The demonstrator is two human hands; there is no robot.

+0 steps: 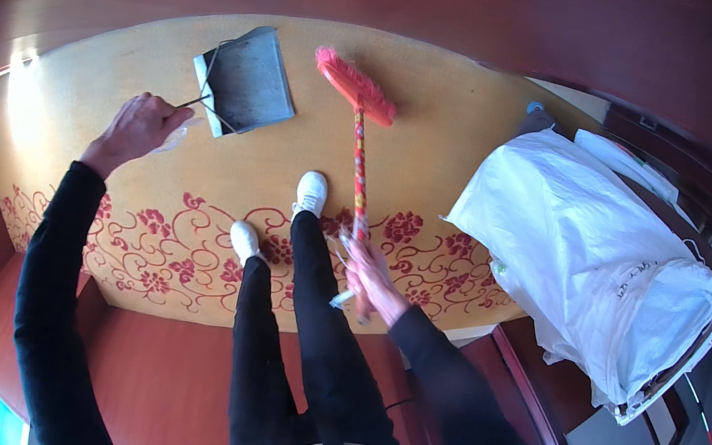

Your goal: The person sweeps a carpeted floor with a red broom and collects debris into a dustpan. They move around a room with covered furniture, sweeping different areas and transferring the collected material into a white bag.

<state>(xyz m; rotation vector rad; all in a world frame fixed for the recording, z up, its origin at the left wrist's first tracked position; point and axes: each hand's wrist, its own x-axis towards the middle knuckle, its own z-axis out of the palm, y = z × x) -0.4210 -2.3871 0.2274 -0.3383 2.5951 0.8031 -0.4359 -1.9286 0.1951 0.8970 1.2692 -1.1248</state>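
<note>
My left hand (141,129) is closed on the thin handle of a metal dustpan (250,76), whose pan hangs over or rests on the carpet, which I cannot tell. Some clear plastic shows beneath that hand. In my right hand (371,279) is the flower-patterned stick of a broom (359,167); its red-pink bristle head points away from me, to the right of the dustpan. A thin whitish strip or plastic piece also shows at my right hand. My two white shoes stand on the carpet below the dustpan and broom.
A tan carpet (420,170) with red floral scrolls covers the floor. At the right stands a cart or bin frame with a large white bag (559,220). Reddish wooden panels (165,367) enclose the floor in front and behind. A doorway frame lies at lower right.
</note>
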